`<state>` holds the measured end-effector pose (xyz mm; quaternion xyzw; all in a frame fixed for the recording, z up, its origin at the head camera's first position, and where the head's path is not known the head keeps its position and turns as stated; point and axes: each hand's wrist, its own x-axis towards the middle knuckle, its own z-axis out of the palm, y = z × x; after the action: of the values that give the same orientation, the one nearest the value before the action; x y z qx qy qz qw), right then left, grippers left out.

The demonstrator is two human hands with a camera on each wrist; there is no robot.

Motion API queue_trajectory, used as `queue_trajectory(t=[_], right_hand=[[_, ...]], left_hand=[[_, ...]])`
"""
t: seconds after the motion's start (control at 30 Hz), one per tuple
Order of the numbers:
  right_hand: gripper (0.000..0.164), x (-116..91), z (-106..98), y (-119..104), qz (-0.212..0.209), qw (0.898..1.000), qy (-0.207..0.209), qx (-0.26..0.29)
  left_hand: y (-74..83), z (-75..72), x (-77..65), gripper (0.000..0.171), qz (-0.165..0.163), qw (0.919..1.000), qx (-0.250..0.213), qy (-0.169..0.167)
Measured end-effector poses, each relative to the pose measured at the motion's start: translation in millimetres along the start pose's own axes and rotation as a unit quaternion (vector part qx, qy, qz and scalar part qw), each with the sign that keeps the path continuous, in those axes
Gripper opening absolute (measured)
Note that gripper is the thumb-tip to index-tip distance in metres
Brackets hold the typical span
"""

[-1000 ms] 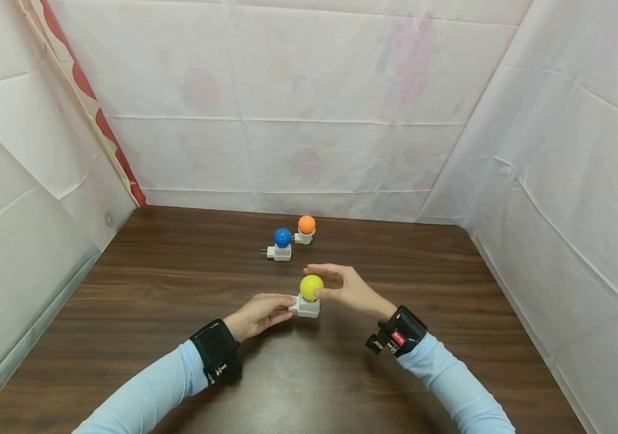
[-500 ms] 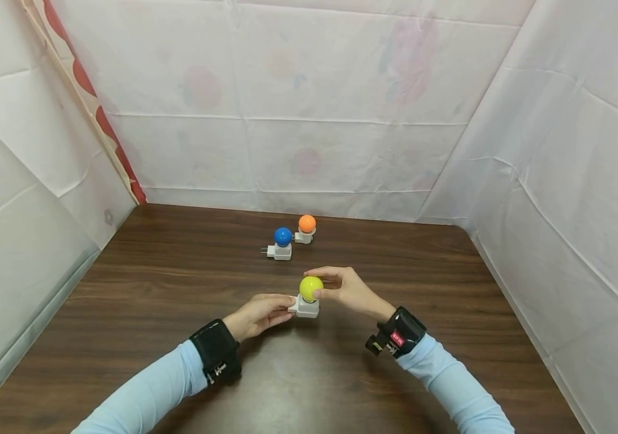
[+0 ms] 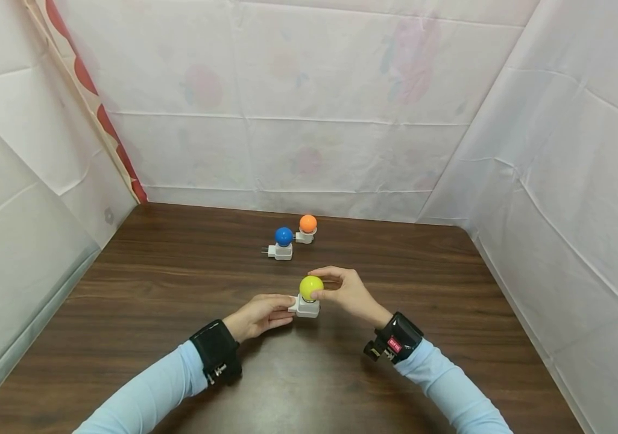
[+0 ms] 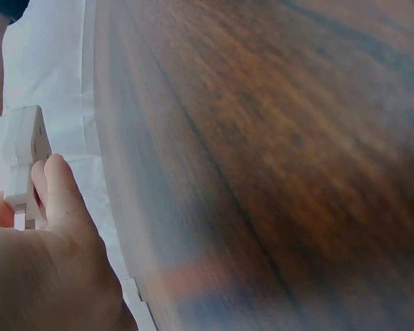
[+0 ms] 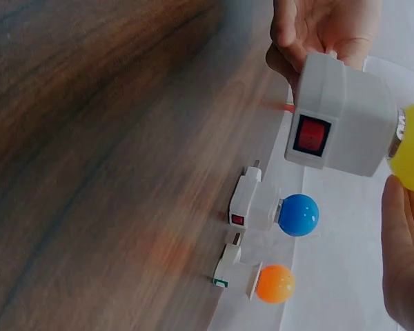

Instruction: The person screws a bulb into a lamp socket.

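Observation:
My left hand pinches the plug end of a white plug-in lamp socket, which is lifted off the table. A round yellow light bulb stands upright on the socket, and my right hand grips it between thumb and fingertips. In the right wrist view a strip of the bulb's metal thread shows above the socket, and a red rocker switch sits in the socket's underside. The plug's metal prongs point into my left palm in the left wrist view.
Behind my hands, a blue bulb stands in its own white socket, prongs to the left. Just beyond it is an orange bulb in another socket. White sheeting encloses the dark wooden table at the back and sides.
My right thumb has slid slightly left across the yellow bulb, and the right wrist has shifted a little left and nearer. The left hand and socket stay in place.

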<state>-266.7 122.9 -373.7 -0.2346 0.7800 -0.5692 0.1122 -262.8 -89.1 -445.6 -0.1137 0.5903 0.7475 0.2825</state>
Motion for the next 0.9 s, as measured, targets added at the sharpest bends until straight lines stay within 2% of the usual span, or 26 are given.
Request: queue_trajectory(t=[0.2,0.4,0.5,0.7,0.9], right_hand=[[0.041,4,4,23,0.004,0.999,0.032,0.011],[0.048,3,4,28,-0.018,0.999,0.028,0.008],[0.05,4,1,28,-0.023,1.0,0.001,0.018],[0.048,4,-7,14,-0.045,0.994,-0.091,0.036],[0.045,10,-8,26,-0.052,0.991,-0.121,0.039]], left_hand=[[-0.9,-0.2,0.2,0.042,-0.002,1.0,-0.007,0.0],[-1.4,0.4,-1.6,0.042,-0.001,0.9999,-0.01,-0.005],[-1.1,0.9,-1.8,0.041,-0.004,0.9999,-0.01,-0.005],[1.5,-0.5,-3.2,0.043,-0.009,0.9999,0.0,-0.014],[2.6,-1.1,-5.3,0.042,-0.012,0.9996,0.01,-0.022]])
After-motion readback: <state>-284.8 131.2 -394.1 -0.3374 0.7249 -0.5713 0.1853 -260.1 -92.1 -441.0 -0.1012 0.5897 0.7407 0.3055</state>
